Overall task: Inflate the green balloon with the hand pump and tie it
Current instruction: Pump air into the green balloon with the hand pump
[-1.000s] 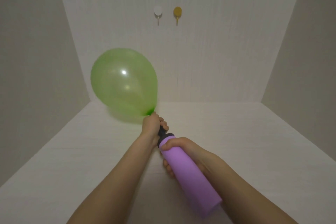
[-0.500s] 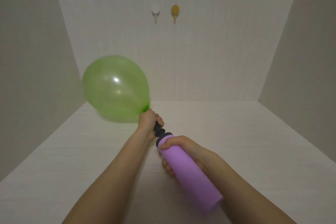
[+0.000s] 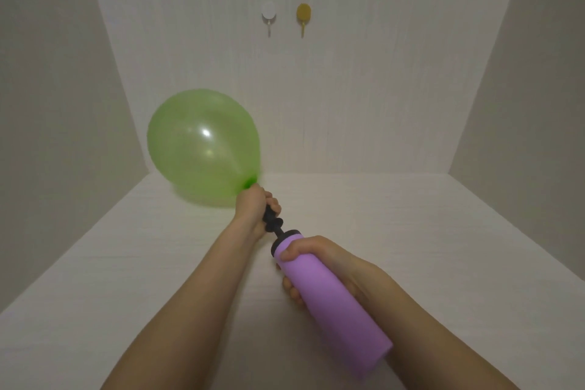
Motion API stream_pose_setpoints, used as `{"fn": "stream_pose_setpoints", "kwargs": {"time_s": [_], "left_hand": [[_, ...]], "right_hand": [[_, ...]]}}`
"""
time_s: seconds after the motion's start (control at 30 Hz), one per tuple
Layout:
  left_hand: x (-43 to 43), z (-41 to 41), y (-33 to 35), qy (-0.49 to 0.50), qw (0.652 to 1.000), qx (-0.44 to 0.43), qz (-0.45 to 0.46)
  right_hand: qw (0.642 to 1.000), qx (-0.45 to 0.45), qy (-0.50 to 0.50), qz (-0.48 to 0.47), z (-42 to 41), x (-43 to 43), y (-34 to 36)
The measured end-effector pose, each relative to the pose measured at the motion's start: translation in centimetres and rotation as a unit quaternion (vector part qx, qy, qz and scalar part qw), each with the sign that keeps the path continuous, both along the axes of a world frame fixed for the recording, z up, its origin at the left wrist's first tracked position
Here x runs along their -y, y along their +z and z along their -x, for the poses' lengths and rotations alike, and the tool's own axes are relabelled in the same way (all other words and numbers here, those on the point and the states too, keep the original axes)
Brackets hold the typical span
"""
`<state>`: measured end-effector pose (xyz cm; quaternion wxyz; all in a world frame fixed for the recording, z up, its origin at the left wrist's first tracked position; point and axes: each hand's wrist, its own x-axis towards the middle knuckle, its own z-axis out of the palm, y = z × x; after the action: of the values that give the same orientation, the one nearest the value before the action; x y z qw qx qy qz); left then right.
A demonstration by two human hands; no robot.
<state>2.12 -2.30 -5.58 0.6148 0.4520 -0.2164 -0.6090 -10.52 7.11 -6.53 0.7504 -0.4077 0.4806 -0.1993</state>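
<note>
Our left hand (image 3: 253, 210) pinches the balloon (image 3: 202, 147) neck onto the pump (image 3: 329, 298) nozzle; the balloon swells beyond the pump's tip, upper left. Our right hand (image 3: 319, 258) wraps fingers around the pump barrel.

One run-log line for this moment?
phase: inflating | left hand: shut on balloon neck at nozzle | right hand: shut on purple pump | green balloon: inflated, untied

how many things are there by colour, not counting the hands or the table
green: 1, the balloon
purple: 1, the hand pump, with a black nozzle end
white: 1, a wall hook
gold: 1, a wall hook
total: 4
</note>
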Motion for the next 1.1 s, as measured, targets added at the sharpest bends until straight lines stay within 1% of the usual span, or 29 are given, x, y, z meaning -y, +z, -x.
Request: {"fn": "stream_pose_setpoints", "kwargs": {"time_s": [0.17,0.37,0.57,0.77,0.9,1.03,1.1], "left_hand": [[0.0,0.0,0.0,-0.003,1.0,-0.021,-0.01],[-1.2,1.7,-0.9,-0.021,1.0,-0.007,-0.011],[0.3,0.2,-0.2,0.007,1.0,-0.024,-0.008],[-0.9,2.3,-1.4,-0.014,1.0,-0.004,-0.013],[-0.4,1.5,-0.6,-0.021,1.0,-0.004,-0.017],[0.4,0.5,0.3,-0.004,1.0,-0.018,-0.017],[0.2,0.8,0.1,-0.008,1.0,-0.011,-0.02]], "right_hand": [[1.0,-0.002,0.017,-0.001,1.0,-0.5,-0.1],[1.0,0.003,-0.015,-0.008,-0.2,0.2,-0.1],[1.0,-0.002,0.0,-0.009,1.1,-0.9,0.0],[1.0,-0.003,-0.011,-0.012,0.0,0.4,0.0],[1.0,0.012,-0.027,-0.011,0.2,0.2,0.0],[1.0,0.004,-0.007,-0.001,1.4,-0.5,-0.1],[1.0,-0.002,-0.005,-0.001,1.3,-0.3,-0.2]]}}
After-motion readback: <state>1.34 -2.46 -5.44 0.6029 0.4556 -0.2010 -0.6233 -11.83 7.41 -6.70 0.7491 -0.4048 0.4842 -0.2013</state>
